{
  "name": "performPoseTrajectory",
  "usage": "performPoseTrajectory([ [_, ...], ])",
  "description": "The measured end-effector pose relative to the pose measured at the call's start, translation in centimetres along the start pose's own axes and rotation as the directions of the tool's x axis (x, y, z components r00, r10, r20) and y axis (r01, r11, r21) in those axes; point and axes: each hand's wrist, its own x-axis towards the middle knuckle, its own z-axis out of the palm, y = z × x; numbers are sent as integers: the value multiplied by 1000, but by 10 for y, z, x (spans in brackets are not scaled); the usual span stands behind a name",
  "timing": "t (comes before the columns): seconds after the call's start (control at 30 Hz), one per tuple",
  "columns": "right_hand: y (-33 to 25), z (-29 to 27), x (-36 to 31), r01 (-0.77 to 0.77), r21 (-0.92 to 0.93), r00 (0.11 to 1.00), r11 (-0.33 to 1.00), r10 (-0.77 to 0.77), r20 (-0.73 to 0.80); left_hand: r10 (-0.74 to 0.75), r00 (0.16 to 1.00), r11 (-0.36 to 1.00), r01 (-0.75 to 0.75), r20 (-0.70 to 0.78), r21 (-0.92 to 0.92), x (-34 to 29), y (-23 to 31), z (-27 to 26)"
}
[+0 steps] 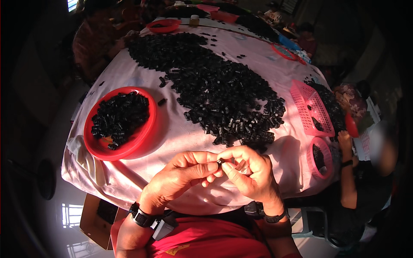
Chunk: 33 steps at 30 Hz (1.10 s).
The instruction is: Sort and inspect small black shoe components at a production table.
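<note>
Just above the near side of the table, my left hand (pixel 183 170) and my right hand (pixel 254 176) meet fingertip to fingertip. Both are closed in a pinch on one small black cylindrical part (pixel 220 162), which my fingers mostly cover. Beyond my hands a long heap of similar black parts (pixel 223 90) spreads across the table. To the left, a red round basin (pixel 97 148) holds more of these black parts.
Pink cloth covers the table (pixel 172 129). At the right stand a pink perforated basket (pixel 307 103) and a small pink round basket (pixel 322 174). A white cloth (pixel 86 159) hangs over the left edge. An open cardboard box (pixel 92 223) is below. Other people sit around the table.
</note>
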Motion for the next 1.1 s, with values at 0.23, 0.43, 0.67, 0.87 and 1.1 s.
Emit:
performPoseTrajectory([
  [0.23,11,-5,4,-7,-142,976,990,-24,-218,327,874,736,-474,-359,-483,1,30,-68],
  [0.43,18,-8,6,-35,-167,975,985,-2,-220,341,829,676,-544,-444,-497,-3,45,-82],
  [0.67,22,-4,3,-51,-58,957,997,32,-289,225,948,887,-104,-225,450,47,15,-30],
  [0.87,16,-3,2,-38,-132,967,990,3,-255,459,885,154,10,-80,988,94,-28,-31],
  [1.1,15,-7,3,-91,-134,960,987,52,-275,458,886,323,-91,-71,942,88,-32,-36],
])
